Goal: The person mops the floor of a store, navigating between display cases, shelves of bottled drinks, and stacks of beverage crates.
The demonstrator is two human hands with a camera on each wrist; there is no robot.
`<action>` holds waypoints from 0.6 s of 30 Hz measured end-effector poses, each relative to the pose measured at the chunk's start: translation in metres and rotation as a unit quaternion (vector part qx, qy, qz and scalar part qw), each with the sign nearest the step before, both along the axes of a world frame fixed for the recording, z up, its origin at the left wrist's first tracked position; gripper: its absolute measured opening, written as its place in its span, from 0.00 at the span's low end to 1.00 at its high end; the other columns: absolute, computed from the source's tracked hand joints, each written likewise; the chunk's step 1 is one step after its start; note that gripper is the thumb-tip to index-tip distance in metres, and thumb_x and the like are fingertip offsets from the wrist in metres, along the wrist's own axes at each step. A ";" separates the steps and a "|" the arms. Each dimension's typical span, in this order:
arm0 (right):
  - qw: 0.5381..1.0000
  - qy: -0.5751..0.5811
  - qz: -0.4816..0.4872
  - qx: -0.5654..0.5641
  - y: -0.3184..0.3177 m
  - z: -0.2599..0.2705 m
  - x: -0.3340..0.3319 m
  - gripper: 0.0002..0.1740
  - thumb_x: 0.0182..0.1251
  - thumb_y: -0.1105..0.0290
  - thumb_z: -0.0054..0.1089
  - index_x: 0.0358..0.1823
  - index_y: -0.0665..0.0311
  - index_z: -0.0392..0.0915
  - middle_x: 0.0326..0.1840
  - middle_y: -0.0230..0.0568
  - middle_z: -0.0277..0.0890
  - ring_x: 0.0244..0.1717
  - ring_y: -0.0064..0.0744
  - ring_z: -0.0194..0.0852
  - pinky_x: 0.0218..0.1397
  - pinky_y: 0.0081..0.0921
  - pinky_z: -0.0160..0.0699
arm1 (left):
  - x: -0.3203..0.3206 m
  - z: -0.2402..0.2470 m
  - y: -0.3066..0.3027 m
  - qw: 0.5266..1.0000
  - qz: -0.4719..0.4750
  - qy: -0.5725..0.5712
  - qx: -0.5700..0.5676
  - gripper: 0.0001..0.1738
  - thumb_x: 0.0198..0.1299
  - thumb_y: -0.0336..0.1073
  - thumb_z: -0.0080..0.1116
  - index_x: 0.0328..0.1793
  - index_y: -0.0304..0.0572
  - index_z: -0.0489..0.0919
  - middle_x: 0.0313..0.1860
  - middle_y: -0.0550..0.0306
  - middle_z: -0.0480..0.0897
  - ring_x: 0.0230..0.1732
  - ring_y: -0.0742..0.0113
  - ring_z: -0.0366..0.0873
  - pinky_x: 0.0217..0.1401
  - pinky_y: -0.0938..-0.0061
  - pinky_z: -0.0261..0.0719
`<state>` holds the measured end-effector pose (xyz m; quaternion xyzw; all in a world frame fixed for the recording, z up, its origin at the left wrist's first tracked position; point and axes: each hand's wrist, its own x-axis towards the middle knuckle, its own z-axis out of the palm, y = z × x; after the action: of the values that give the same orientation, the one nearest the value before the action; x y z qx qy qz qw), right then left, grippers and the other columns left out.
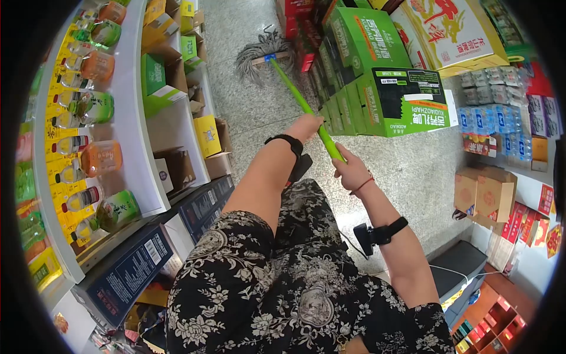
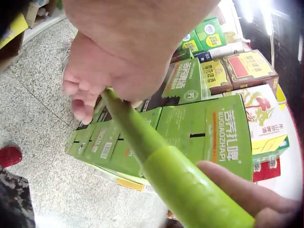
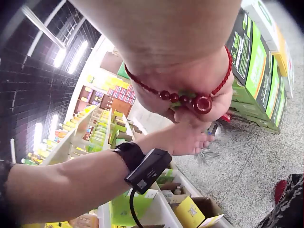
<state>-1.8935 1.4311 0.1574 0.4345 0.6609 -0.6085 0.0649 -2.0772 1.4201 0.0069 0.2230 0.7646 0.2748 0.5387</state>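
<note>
The mop (image 1: 298,94) lay in the head view at a slant, its grey strand head (image 1: 253,56) down on the speckled floor (image 1: 401,162) beyond the hands and its green handle (image 1: 328,140) running back toward the person, beside the stacked green cartons (image 1: 377,100). It looked light for its length, stiff along the handle and limp in the strands, which would probably drag more if wet; nothing about it seemed fragile, though the smooth handle could turn in a damp palm. The best holds seemed to be the thick end and a second place lower down; the right hand (image 1: 354,171) had the upper one, the left hand (image 1: 305,127) the lower. In the left wrist view the left hand's fingers were curled in round the thinner shaft, while the right hand's fingers lay bent against the thicker grip (image 2: 190,190). In the right wrist view the right hand, below a red bracelet (image 3: 203,103), showed a closed curl, but it hid most of the handle, so how firmly it pressed could not be told; the left hand sat just beyond.
</note>
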 end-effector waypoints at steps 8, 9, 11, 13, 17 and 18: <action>0.996 -0.066 0.057 -0.021 -0.029 0.010 0.061 0.32 0.60 0.68 0.51 0.67 0.54 0.54 0.25 0.31 0.68 0.21 0.19 0.64 0.26 0.19 0.67 | 0.050 0.003 -0.036 0.996 -0.043 -0.078 -0.032 0.24 0.53 0.53 0.53 0.29 0.33 0.77 0.22 0.52 0.77 0.18 0.63 0.75 0.22 0.69 0.73; 0.996 -0.068 0.055 -0.033 -0.036 0.007 0.083 0.32 0.60 0.68 0.51 0.67 0.52 0.55 0.25 0.30 0.68 0.21 0.19 0.63 0.25 0.19 0.67 | 0.065 0.007 -0.045 0.996 -0.041 -0.076 -0.028 0.24 0.53 0.53 0.53 0.29 0.33 0.77 0.22 0.52 0.77 0.18 0.63 0.75 0.22 0.69 0.73; 0.994 -0.083 0.059 -0.038 -0.054 0.022 0.121 0.32 0.60 0.68 0.51 0.67 0.50 0.55 0.24 0.29 0.68 0.21 0.18 0.63 0.25 0.18 0.66 | 0.100 0.019 -0.070 0.989 -0.061 -0.137 -0.016 0.26 0.50 0.55 0.56 0.31 0.33 0.78 0.22 0.51 0.77 0.17 0.63 0.75 0.20 0.69 0.73; 0.992 -0.097 0.063 -0.043 -0.074 0.032 0.163 0.32 0.60 0.69 0.51 0.67 0.49 0.55 0.24 0.29 0.68 0.21 0.18 0.63 0.24 0.18 0.66 | 0.138 0.023 -0.094 0.985 -0.073 -0.152 -0.027 0.26 0.50 0.55 0.56 0.33 0.34 0.78 0.22 0.50 0.77 0.17 0.63 0.75 0.20 0.70 0.74; 0.985 -0.126 0.110 -0.047 -0.109 0.049 0.252 0.33 0.59 0.65 0.51 0.67 0.48 0.54 0.25 0.36 0.72 0.22 0.22 0.66 0.28 0.21 0.70 | 0.218 0.055 -0.141 0.967 -0.128 -0.199 -0.090 0.31 0.50 0.61 0.55 0.41 0.36 0.78 0.28 0.47 0.79 0.21 0.62 0.73 0.27 0.70 0.72; 0.982 -0.132 0.123 -0.045 -0.117 0.054 0.273 0.33 0.59 0.65 0.51 0.67 0.47 0.54 0.25 0.36 0.72 0.22 0.22 0.66 0.29 0.21 0.70 | 0.232 0.068 -0.150 0.967 -0.128 -0.199 -0.089 0.31 0.50 0.61 0.55 0.41 0.36 0.78 0.28 0.47 0.79 0.21 0.62 0.73 0.27 0.70 0.72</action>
<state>-1.6210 1.3139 0.2114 0.4230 0.6671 -0.5618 0.2457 -1.8449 1.2702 0.0745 0.2106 0.6282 0.1734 0.7286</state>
